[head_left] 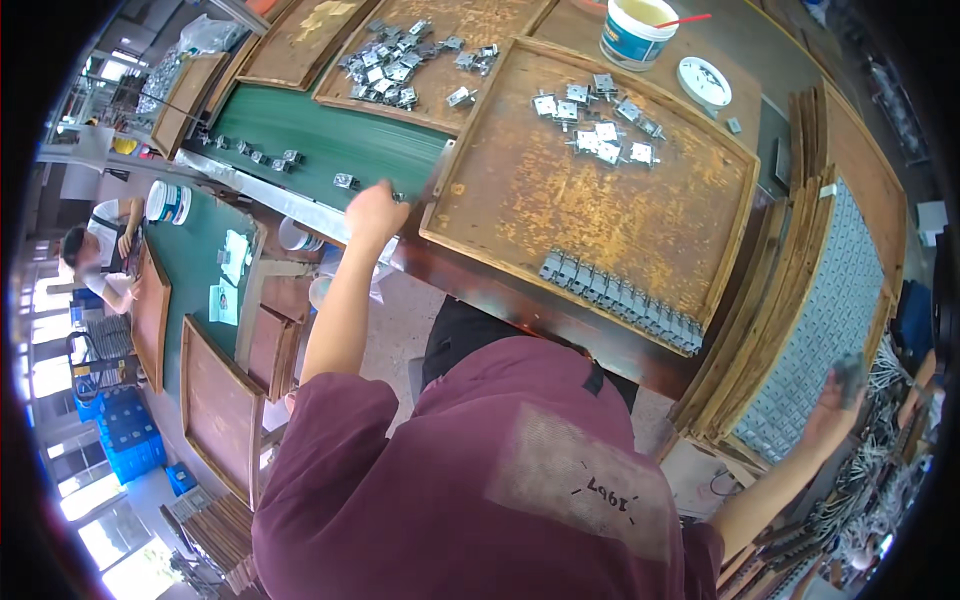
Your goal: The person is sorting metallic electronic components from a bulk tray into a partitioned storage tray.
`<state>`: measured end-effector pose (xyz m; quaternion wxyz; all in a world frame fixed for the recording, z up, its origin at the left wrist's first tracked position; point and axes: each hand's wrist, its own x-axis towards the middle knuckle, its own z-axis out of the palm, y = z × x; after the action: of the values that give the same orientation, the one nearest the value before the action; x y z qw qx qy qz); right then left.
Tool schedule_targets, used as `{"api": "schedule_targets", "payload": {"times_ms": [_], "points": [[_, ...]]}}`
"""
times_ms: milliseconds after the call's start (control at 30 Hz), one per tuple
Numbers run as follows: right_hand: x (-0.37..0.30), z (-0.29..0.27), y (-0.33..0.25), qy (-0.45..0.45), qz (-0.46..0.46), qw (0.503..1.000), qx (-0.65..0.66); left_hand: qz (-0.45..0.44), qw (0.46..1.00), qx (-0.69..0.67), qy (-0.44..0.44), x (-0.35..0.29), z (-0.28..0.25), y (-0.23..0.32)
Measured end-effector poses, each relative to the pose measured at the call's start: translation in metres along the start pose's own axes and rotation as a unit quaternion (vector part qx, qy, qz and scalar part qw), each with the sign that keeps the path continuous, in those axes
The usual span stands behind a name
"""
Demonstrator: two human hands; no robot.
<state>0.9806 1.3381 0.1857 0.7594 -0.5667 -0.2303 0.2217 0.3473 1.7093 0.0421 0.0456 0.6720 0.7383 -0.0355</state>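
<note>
My left hand [376, 213] reaches over the green conveyor belt [320, 130], its fingers closed at a small metal part [399, 197] near the belt's right end. Another metal part [346, 181] lies just left of that hand. Out to the right, my right hand [826, 412] is closed on a grey block-like part [850, 372], blurred by motion, above a tray densely filled with grey parts [815, 290]. In front of me a wooden tray [480, 210] holds a neat row of grey parts [620, 300] along its near edge and a loose pile of metal parts [605, 140] at its far side.
Behind the belt, another wooden tray [430, 110] carries many loose metal parts. A white-and-blue bucket [636, 45] with a red stick and a round white lid [704, 83] stand at the back. Cables [850, 510] hang at right. A co-worker [105, 240] sits at far left.
</note>
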Motion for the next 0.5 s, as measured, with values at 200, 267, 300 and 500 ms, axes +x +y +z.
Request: {"api": "schedule_targets", "payload": {"times_ms": [200,267,300,500], "points": [[-0.073,0.144,0.043,-0.027,0.008,0.991,-0.128,0.022,0.982,-0.178,-0.050,-0.012,-0.014,0.009],[-0.092,0.186,0.050,-0.052,0.040,0.993,-0.095,0.054,0.717,-0.681,-0.139,-0.028,-0.021,0.026],[-0.102,0.210,0.052,-0.075,0.048,0.994,-0.071,0.083,0.651,-0.733,-0.178,-0.042,-0.033,0.043],[-0.146,0.271,0.049,-0.347,0.006,0.890,-0.296,0.228,0.562,-0.743,-0.281,-0.124,-0.079,0.123]]}}
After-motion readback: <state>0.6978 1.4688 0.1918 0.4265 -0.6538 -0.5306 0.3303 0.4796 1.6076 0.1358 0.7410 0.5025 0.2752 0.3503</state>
